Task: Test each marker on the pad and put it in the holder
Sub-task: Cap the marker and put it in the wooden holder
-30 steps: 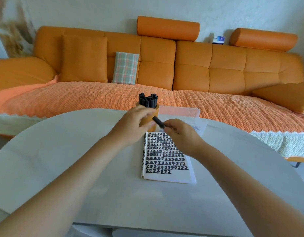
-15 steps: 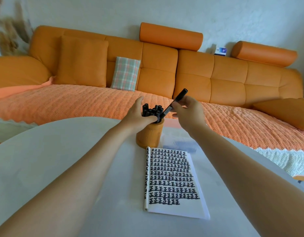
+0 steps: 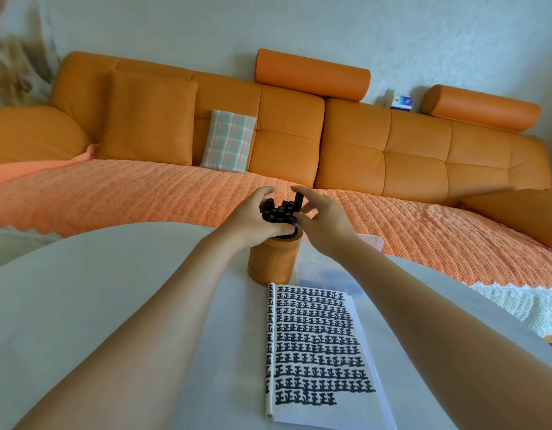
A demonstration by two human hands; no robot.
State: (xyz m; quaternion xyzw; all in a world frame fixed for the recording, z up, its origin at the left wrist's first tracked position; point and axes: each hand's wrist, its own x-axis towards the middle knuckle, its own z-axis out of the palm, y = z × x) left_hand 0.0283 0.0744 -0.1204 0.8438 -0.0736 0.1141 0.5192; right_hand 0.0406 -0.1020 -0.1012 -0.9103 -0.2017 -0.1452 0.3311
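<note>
Pinching the upright black marker (image 3: 298, 199), my right hand (image 3: 325, 220) stands directly over the orange cylindrical holder (image 3: 273, 262); my left hand (image 3: 253, 221) grips the stored black markers (image 3: 276, 212) beside it.

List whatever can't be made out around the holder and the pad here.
- Head view: inside of the holder, and how deep the raised marker sits, hidden by the left hand and the packed markers.
- Head view: tray contents, partly behind the right hand, the rest blurred.
- Head view: print on the box on the sofa back, too small.
- Head view: the pad, near right corner cut off by the bottom edge.
</note>
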